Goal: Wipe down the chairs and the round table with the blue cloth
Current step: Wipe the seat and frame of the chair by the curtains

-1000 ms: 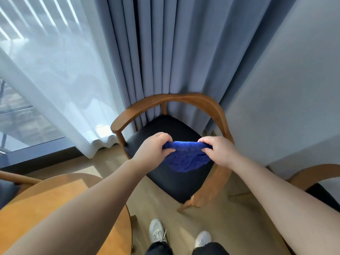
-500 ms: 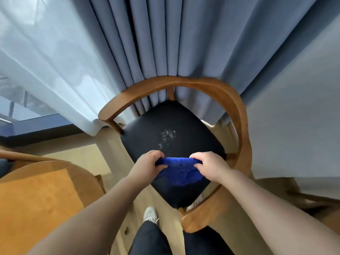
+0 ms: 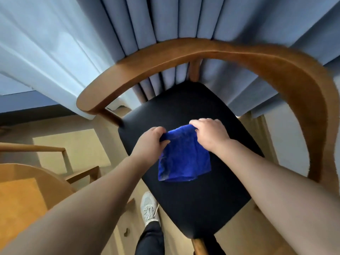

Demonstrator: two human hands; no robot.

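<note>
**A:** Head view, the only one. Progress entry?

**B:** I'm judging it as early. The person is leaning over one chair point(image 3: 287, 85), and the blue cloth point(image 3: 184, 159) is being held up by its top edge, not pressed flat on any surface. Nothing is telling me which surfaces are already wiped. The black seat point(image 3: 184, 105) is reading evenly dark, and the armrest rail point(image 3: 202, 50) is blurring at its right end.

**A:** Remaining?

**B:** I'm logging these as outstanding, by judgement only: this seat and rail, and the round table point(image 3: 22, 197) sitting at 8 o'clock in the frame. There's also a wooden frame point(image 3: 46, 149) at 9 o'clock, probably a second chair.

**A:** Hands?

**B:** The left hand point(image 3: 150, 142) is gripping the cloth's top edge at its 10 o'clock corner, fingers curling round the fabric. The right hand point(image 3: 209, 135) is gripping the same edge at 1 o'clock, knuckles up and fingers curling in the same way. The hands are sitting near each other but not touching.

**A:** Cloth relative to the hands?

**B:** It is draping from both grips toward 6 o'clock, over the middle of the seat. I cannot tell whether its lower hem is touching the upholstery.

**A:** Surroundings?

**B:** A white shoe point(image 3: 149, 208) is standing at 6 o'clock, beside the seat's front edge. Curtains point(image 3: 165, 19) are hanging at 12, behind the rail.
</note>
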